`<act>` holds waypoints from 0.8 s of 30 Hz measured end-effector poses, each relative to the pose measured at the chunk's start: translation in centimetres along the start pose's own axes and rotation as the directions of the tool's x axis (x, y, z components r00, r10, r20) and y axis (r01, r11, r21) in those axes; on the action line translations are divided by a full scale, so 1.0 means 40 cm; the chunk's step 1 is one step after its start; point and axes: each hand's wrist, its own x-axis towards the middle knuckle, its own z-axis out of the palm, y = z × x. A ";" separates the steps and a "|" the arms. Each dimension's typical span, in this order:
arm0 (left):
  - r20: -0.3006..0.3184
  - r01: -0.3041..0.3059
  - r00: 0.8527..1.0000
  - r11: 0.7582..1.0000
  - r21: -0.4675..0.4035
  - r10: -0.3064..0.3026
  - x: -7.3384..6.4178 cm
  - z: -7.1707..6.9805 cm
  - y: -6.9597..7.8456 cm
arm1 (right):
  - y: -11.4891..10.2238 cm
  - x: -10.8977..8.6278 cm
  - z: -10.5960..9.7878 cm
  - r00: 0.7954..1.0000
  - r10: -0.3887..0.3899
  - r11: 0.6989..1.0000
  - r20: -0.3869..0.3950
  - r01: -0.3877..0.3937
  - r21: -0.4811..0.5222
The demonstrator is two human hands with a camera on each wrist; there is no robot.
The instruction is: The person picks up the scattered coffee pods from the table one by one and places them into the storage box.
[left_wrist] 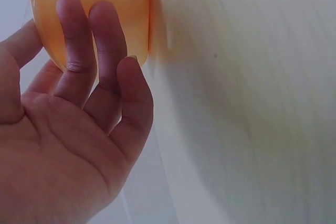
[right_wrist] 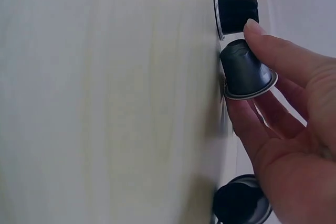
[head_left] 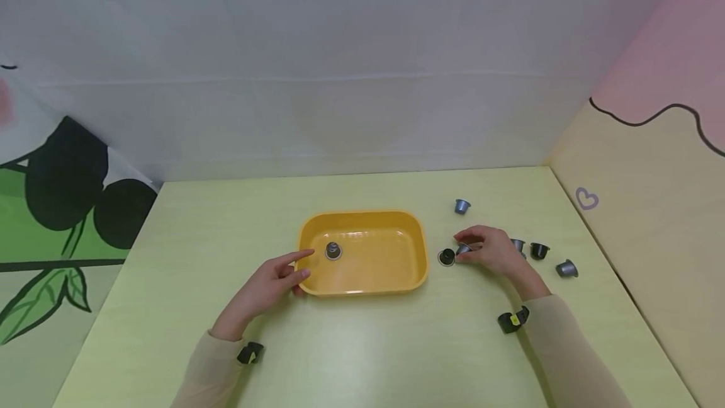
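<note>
My left hand [head_left: 270, 283] holds the left end of a yellow tray [head_left: 362, 290], thumb and index finger over its rim. In the left wrist view, other fingers lie against the outer wall of the tray [left_wrist: 137, 19]. One dark coffee capsule [head_left: 333, 250] stands in the tray, towards its left side. My right hand [head_left: 491, 250] pinches a grey-blue coffee capsule [right_wrist: 244, 72] between thumb and fingers, low over the table. Right beside it, a black capsule [head_left: 447, 257] stands rim down, between the tray and my right hand.
A blue capsule [head_left: 462, 206] lies farther back on the table [head_left: 351, 351]. Right of my right hand are a grey capsule [head_left: 518, 245], partly hidden, a black capsule [head_left: 540, 250] and another grey one [head_left: 567, 269]. A wall panel [head_left: 640, 219] borders the table's right side.
</note>
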 end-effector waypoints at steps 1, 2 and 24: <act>0.001 0.001 1.000 1.000 0.000 -0.001 -0.001 0.000 0.001 | -0.001 -0.001 0.000 1.000 0.002 1.000 -0.002 -0.002 -0.008; -0.001 0.002 1.000 1.000 0.000 -0.002 -0.001 0.000 0.001 | -0.002 -0.002 0.001 1.000 0.009 1.000 -0.008 -0.009 -0.006; -0.006 0.052 0.999 0.997 0.048 -0.052 0.003 0.001 0.002 | -0.011 -0.004 -0.006 0.998 -0.027 0.995 -0.064 0.033 0.092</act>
